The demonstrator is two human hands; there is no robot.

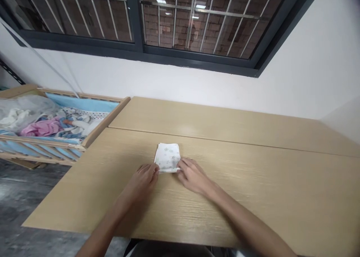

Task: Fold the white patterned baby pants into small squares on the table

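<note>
A small folded white cloth (168, 156) with a faint printed pattern lies on the wooden table (253, 182). My left hand (146, 177) pinches its near left corner, fingers closed. At the near right corner, my right hand (192, 174) grips the edge between thumb and fingers. The cloth looks nearly square and lies flat, its near edge running between both hands. The fingertips partly cover the two near corners.
To the left stands a wooden crib (97, 127) with blue lining, holding a pink cloth (42, 128), other fabrics and a clear plastic bag (36, 104). A barred window (194, 21) is set in the white wall behind the table. A seam crosses the tabletop.
</note>
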